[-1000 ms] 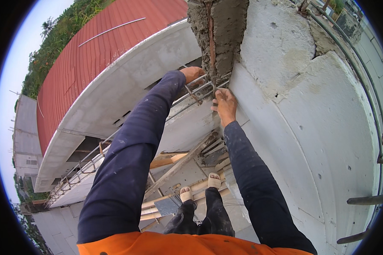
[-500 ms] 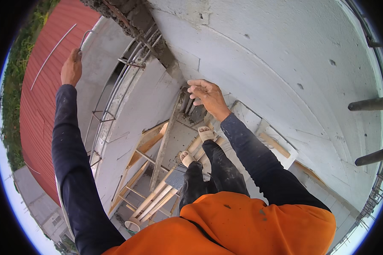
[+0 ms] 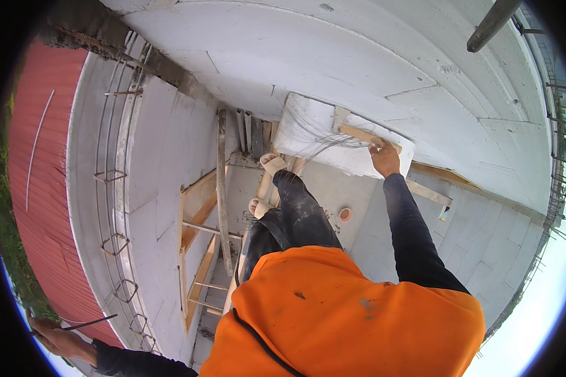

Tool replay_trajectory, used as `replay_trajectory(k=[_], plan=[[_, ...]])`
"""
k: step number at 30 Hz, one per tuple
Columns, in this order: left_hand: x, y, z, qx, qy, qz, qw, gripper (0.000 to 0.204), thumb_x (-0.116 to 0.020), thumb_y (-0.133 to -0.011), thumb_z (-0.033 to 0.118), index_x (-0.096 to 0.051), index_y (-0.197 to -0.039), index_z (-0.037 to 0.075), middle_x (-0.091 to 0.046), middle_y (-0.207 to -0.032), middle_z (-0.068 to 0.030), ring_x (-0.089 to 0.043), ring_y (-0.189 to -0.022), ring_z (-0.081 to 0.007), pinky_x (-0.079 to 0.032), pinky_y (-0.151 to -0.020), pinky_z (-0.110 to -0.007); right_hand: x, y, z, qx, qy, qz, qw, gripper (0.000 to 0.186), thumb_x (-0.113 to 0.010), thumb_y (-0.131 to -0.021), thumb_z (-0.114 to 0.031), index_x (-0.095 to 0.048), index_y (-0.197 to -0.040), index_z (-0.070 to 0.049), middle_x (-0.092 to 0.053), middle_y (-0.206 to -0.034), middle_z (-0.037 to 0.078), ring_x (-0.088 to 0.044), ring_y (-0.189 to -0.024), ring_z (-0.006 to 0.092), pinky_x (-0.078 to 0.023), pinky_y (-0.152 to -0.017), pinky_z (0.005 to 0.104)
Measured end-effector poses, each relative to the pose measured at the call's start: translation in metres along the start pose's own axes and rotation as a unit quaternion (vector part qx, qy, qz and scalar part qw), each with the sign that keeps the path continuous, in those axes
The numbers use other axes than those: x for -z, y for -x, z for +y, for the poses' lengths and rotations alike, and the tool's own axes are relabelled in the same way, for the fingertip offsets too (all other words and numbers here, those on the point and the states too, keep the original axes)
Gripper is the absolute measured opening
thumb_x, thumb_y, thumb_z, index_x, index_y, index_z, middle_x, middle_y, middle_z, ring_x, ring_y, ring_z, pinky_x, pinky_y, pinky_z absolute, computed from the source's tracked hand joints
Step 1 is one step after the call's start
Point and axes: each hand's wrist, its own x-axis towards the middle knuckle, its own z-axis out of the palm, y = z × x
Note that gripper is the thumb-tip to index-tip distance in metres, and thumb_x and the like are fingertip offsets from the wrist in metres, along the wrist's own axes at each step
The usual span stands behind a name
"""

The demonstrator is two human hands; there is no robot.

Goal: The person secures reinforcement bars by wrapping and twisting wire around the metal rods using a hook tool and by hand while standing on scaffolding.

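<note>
Your left hand, swung out low to your left, is closed around a thin metal rod. Your right hand has moved from the empty air to the white board, fingers curled at the wooden bar beside loose thin wires; you cannot tell from here whether it grips bar or wire. Farther off, the rebar cage by the rough column is untouched, so work there appears paused.
</note>
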Motion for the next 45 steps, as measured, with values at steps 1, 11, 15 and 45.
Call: replay_trajectory(k=[1, 11, 15, 45], plan=[[0.006, 0.029, 0.023, 0.027, 0.020, -0.025, 0.999, 0.041, -0.050, -0.111, 0.033, -0.068, -0.136, 0.006, -0.037, -0.073, 0.0070, -0.029, -0.063, -0.0043, -0.022, -0.055, -0.026, -0.015, 0.001, -0.002, -0.014, 0.014, 0.067, 0.998, 0.042, -0.064, -0.095, -0.024, -0.066, -0.136, -0.013, -0.067, -0.130, 0.019, -0.062, -0.120, 0.0378, -0.051, -0.103, 0.0485], [-0.026, 0.223, 0.040, 0.172, 0.140, -0.373, 0.901, 0.050, -0.044, -0.114, 0.041, -0.064, -0.133, 0.000, -0.030, -0.067, 0.0098, -0.023, -0.057, 0.0008, -0.018, -0.049, -0.023, -0.080, -0.044, -0.013, -0.081, 0.080, 0.036, 0.993, 0.057, -0.073, -0.087, -0.031, -0.063, -0.142, -0.028, -0.057, -0.147, 0.007, -0.047, -0.141, 0.0328, -0.031, -0.117, 0.0639], [-0.029, 0.255, 0.036, 0.195, 0.145, -0.444, 0.863, 0.051, -0.044, -0.114, 0.042, -0.066, -0.129, -0.001, -0.029, -0.068, 0.0099, -0.024, -0.059, 0.0001, -0.017, -0.053, -0.023, -0.073, -0.053, -0.007, -0.065, 0.098, 0.008, 0.993, 0.057, -0.073, -0.087, -0.030, -0.062, -0.142, -0.029, -0.057, -0.146, 0.009, -0.046, -0.141, 0.0334, -0.026, -0.117, 0.0724], [-0.081, 0.297, 0.064, 0.055, 0.136, -0.550, 0.822, 0.047, -0.055, -0.110, 0.034, -0.065, -0.126, -0.009, -0.071, -0.103, -0.0157, -0.064, -0.094, -0.0200, -0.052, -0.086, -0.035, 0.000, 0.102, 0.093, -0.355, -0.665, 0.119, 0.646, 0.027, -0.068, -0.097, -0.029, -0.059, -0.111, -0.008, -0.058, -0.074, 0.006, -0.057, -0.054, 0.0174, -0.050, -0.047, 0.0346]])
